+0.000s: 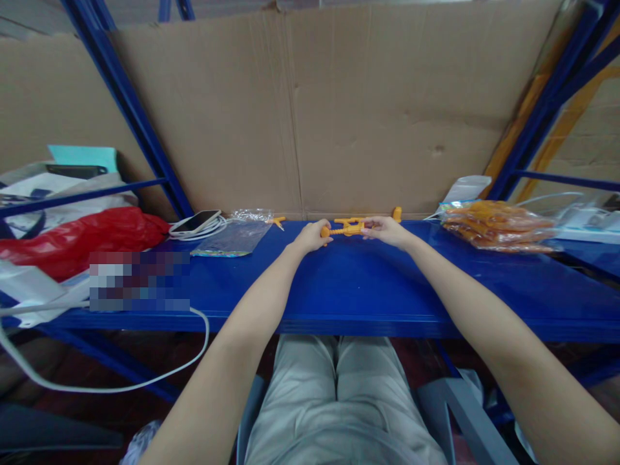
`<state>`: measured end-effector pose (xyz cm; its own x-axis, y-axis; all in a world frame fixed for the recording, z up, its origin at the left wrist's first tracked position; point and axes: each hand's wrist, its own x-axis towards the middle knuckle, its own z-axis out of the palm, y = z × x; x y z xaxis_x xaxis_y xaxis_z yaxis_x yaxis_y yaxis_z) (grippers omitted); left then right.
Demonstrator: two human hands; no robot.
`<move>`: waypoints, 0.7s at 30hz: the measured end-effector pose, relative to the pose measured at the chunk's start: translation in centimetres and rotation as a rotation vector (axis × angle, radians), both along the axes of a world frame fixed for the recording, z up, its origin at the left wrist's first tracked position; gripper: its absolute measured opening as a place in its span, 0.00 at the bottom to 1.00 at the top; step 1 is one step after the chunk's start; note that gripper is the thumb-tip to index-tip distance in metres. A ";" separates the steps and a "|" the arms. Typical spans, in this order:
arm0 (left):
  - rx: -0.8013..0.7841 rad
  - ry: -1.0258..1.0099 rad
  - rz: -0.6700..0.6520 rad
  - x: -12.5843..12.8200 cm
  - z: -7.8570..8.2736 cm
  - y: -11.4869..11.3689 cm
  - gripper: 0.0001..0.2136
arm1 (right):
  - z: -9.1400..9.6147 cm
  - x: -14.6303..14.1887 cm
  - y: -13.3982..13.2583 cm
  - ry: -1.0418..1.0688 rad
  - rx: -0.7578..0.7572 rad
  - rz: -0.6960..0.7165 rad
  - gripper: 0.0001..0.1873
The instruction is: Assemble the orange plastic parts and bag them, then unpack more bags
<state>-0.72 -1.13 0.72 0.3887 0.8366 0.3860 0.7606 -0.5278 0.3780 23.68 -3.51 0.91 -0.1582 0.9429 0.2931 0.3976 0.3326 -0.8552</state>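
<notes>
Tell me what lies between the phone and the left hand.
In the head view, from the phone to the left hand: part of a coiled white cable, a clear plastic bag, then a small orange piece.

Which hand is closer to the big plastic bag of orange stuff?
The right. The right hand is left of the plastic bag, not touching it; the left hand is farther left, beyond the right hand.
</notes>
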 end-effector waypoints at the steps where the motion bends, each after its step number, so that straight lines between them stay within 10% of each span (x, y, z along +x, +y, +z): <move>1: 0.003 0.000 0.001 0.0 0.0 0.0 0.14 | 0.0 -0.1 0.0 0.014 -0.013 -0.005 0.15; 21: -0.002 -0.015 -0.011 0.4 0.1 -0.7 0.12 | 0.9 -0.5 -1.3 0.030 -0.204 -0.024 0.13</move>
